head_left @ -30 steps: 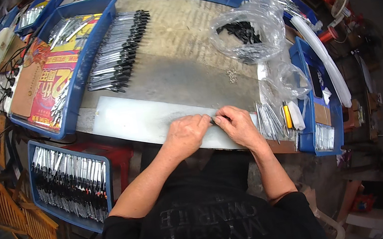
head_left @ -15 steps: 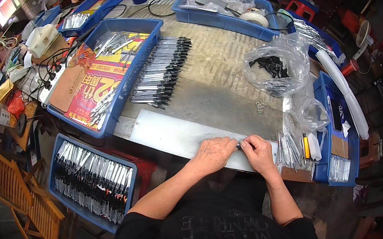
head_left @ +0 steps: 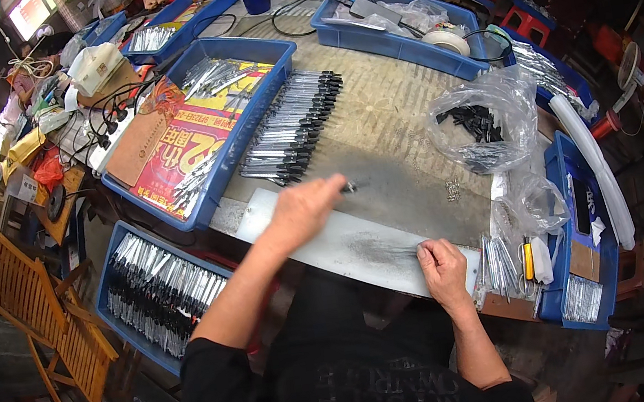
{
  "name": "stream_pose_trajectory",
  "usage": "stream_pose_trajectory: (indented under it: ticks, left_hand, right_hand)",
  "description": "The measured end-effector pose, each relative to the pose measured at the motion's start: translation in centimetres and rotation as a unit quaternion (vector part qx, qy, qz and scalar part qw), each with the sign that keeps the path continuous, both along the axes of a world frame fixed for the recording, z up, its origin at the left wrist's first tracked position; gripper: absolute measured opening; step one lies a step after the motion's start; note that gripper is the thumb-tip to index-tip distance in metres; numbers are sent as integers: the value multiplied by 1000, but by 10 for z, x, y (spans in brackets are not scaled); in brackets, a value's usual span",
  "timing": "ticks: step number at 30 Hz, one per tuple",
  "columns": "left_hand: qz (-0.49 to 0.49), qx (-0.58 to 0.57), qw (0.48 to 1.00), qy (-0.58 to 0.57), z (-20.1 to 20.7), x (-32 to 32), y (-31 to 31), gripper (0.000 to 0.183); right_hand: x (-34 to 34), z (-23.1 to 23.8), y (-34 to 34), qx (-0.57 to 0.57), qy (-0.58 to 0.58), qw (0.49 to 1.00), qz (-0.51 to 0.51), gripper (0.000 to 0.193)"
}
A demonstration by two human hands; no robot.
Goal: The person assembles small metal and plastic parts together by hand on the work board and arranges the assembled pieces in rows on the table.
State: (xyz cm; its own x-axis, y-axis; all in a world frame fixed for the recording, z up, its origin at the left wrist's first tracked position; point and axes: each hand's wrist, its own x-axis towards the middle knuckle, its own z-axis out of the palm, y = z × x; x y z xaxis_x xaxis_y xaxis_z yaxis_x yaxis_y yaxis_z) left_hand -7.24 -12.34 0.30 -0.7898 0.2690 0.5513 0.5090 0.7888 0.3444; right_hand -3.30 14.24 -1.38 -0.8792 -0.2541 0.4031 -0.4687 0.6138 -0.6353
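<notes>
A worktable [head_left: 391, 80] carries a long white board [head_left: 395, 252], set along its near edge. Left of the board and farther back is a blue tray [head_left: 208, 207] with colourful sheets and loose pens; nearer and lower, also to its left, another blue tray [head_left: 113, 267] is packed with pens. Just beyond the board's left end lies a row of pens [head_left: 291, 127]; beyond its right end, a clear bag [head_left: 518, 103] with black parts. The left hand [head_left: 308, 209], slightly blurred, curls over the board's left half, gripping something. The right hand [head_left: 444, 264] bends its fingers at the board's right end; whether they hold anything can't be told. The left hand's dark-tipped item [head_left: 350, 187], mostly hidden, pokes past the board's far edge.
</notes>
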Motion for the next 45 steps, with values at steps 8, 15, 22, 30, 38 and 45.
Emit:
stream_pose_trajectory:
  ticks: [8, 15, 22, 30, 38, 45]
  left_hand:
    - [109, -70, 991, -35, 31, -86, -64, 15]
    - [48, -24, 998, -45, 4, -132, -79, 15]
    - [-1, -98, 992, -77, 0, -143, -83, 16]
    - [18, -104, 989, -102, 4, -141, -83, 20]
    - [80, 24, 996, 10, 42, -99, -87, 16]
    - [225, 54, 970, -78, 50, -67, -178, 11]
  right_hand:
    - [0, -3, -1, -19, 5, 1000, 2, 11]
    - [0, -2, -1, -19, 4, 1000, -3, 10]
    - [-1, -3, 0, -20, -1, 1000, -8, 9]
    - [-1, -2, 0, -15, -2, 1000, -6, 8]
    - [0, -2, -2, -34, -17, 999, 2, 9]
    - [0, -4, -1, -55, 0, 998, 4, 10]
